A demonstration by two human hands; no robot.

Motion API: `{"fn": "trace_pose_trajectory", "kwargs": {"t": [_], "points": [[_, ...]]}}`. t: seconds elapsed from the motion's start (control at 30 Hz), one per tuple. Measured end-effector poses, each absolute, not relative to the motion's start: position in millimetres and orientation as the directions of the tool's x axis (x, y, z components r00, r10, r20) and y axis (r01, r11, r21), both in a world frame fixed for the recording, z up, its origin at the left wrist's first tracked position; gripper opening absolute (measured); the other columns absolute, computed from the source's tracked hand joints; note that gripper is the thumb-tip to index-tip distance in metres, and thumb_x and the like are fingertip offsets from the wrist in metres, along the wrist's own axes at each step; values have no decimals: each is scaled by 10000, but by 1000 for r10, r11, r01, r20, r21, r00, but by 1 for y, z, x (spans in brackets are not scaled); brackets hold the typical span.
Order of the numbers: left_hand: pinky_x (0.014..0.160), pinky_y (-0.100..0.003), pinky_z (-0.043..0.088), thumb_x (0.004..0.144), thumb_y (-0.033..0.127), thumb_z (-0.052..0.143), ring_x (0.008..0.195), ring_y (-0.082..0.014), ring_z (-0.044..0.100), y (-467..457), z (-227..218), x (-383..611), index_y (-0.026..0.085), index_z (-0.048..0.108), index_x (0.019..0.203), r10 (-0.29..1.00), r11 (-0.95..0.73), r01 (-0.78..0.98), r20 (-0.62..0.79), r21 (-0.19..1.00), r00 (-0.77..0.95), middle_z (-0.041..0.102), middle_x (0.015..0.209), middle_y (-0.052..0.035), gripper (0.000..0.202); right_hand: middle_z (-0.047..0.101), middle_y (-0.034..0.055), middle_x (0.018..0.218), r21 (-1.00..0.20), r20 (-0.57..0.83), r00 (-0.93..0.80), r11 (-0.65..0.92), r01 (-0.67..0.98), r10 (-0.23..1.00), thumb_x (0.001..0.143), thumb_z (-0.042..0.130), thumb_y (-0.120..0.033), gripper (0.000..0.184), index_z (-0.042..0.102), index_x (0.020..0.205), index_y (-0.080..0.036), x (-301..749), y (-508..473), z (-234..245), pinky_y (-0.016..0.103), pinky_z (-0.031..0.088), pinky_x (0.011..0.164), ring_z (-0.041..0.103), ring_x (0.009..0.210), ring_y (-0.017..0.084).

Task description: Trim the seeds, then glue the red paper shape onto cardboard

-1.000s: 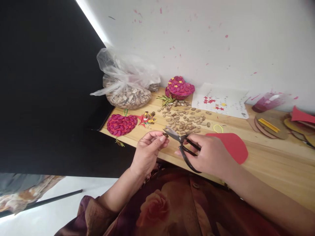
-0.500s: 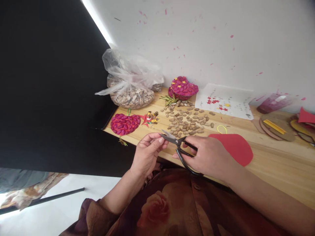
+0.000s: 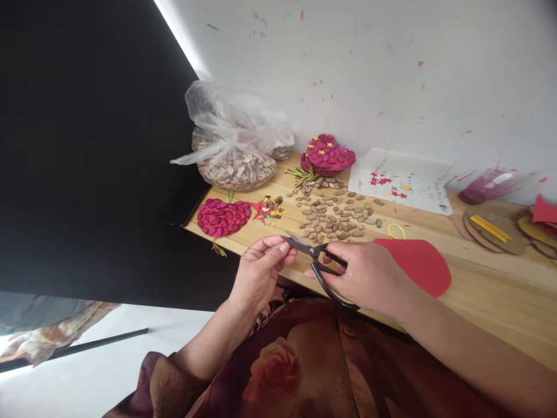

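My right hand (image 3: 369,276) grips black-handled scissors (image 3: 317,262), blades pointing left at the near edge of the wooden table (image 3: 487,290). My left hand (image 3: 261,270) is pinched closed right at the blade tips, holding something small that I cannot make out. Just beyond the scissors lies a scatter of brown seeds (image 3: 335,212). A red foam cut-out (image 3: 420,264) lies beside my right hand.
A plastic bag of shells (image 3: 235,151) stands at the back left. A pink seed-covered heart (image 3: 223,216) lies at the left edge, a stack of similar pieces (image 3: 328,155) by the wall, a white sheet with star stickers (image 3: 402,181), cardboard shapes (image 3: 491,229) at right.
The scissor blades have closed against my left fingertips. Both hands stay nearly in place; the view has drifted slightly.
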State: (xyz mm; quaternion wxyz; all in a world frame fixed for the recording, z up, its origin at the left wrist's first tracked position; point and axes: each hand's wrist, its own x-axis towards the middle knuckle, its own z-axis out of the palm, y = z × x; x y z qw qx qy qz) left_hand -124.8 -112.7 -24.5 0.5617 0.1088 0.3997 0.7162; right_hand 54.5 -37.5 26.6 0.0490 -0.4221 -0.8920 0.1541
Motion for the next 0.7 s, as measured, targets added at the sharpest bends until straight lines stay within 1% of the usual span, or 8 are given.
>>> {"fn": "trace_pose_trajectory", "kwargs": {"t": [0.1,0.27,0.5,0.7], "points": [[662,-166,587,602,168,915,660,-103,718,-113,-25,-127,143,741,762,881,-43,-728,-318,684,-351,744,722,-6,237,644,-7,628,-324,-45,-644,599,732,763,814,576,-648,412,582,720,-247,51,-35,26,276,294,552,534,567,149],[657,-159,589,581,161,924,653,-99,713,-113,-27,-132,125,749,750,872,-46,-737,-333,675,-360,732,705,-4,246,599,-10,569,-329,-69,-662,610,721,746,800,587,-658,439,561,669,-239,46,-31,26,277,280,536,477,524,138],[676,-159,610,588,115,910,672,-105,720,-112,-28,-139,113,748,764,849,-21,-770,-396,638,-351,736,729,-15,239,610,-1,567,-348,-66,-689,631,694,721,808,595,-646,451,587,630,-232,40,-23,22,283,262,528,479,520,131],[658,-138,603,622,70,870,674,-101,716,-110,-27,-141,99,747,772,839,5,-794,-435,607,-328,734,735,-25,196,558,-16,530,-350,-72,-681,621,701,729,793,607,-651,472,556,592,-227,34,-14,20,285,244,521,411,491,116]]}}
